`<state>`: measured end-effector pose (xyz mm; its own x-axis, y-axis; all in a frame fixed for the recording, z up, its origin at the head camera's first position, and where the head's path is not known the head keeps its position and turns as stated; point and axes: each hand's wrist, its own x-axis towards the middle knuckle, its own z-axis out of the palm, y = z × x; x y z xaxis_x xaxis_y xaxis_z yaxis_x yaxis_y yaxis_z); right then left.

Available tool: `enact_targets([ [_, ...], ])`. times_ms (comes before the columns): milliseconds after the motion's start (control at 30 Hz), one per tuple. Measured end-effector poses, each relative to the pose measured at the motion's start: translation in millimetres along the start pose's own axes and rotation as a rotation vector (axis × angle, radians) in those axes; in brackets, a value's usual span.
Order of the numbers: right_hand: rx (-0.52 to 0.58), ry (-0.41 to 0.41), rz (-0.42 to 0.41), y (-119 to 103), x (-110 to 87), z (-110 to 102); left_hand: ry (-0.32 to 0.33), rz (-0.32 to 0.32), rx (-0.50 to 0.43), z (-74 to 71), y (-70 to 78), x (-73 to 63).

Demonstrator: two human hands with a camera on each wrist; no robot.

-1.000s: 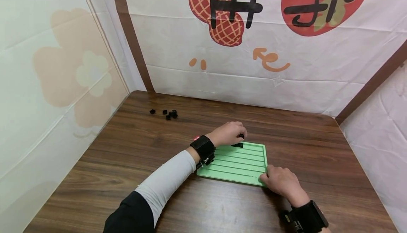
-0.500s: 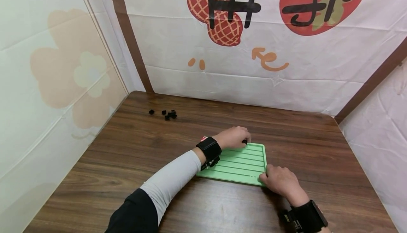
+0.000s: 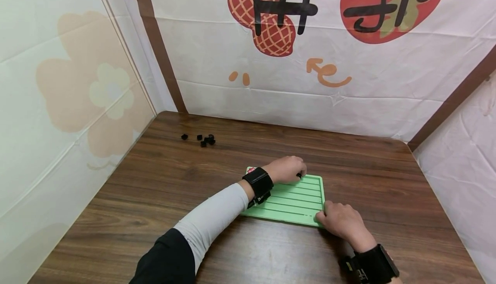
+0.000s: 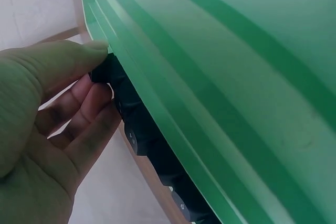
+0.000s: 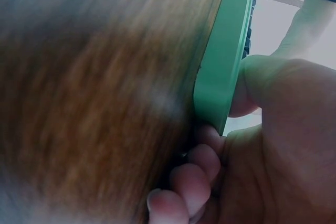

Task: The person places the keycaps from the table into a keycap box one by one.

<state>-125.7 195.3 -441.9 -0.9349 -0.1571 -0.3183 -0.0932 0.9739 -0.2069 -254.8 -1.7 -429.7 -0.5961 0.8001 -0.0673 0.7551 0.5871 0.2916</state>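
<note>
A flat green tray (image 3: 298, 206) with parallel ridges lies on the table. My left hand (image 3: 286, 170) reaches over its far edge and pinches a small black keycap (image 4: 100, 71) between thumb and fingers. In the left wrist view, that keycap is at the end of a row of black keycaps (image 4: 139, 124) standing along the tray's edge; some show small pale marks. My right hand (image 3: 342, 220) grips the tray's near right corner. In the right wrist view, its thumb (image 5: 252, 85) lies over the tray's rim and its fingers curl against the tray's side.
Several loose black keycaps (image 3: 209, 140) lie towards the back left of the brown wooden table (image 3: 155, 198). A printed white cloth (image 3: 271, 98) hangs behind the table, and more cloth hangs at both sides.
My left hand has moved slightly right and nearer, down to the tray's far edge, with the keycap in its fingers. My right hand stays on the corner.
</note>
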Motion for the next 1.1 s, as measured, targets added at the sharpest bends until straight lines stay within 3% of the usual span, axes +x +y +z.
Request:
enact_targets([
  [267, -0.003, -0.015, 0.018, 0.3, 1.0, -0.7, 0.005, 0.027, 0.028, 1.4, 0.6, 1.5],
  [1100, 0.028, -0.022, -0.011, 1.9, -1.1, -1.4, -0.033, -0.008, 0.029, 2.9, 0.4, 1.5],
])
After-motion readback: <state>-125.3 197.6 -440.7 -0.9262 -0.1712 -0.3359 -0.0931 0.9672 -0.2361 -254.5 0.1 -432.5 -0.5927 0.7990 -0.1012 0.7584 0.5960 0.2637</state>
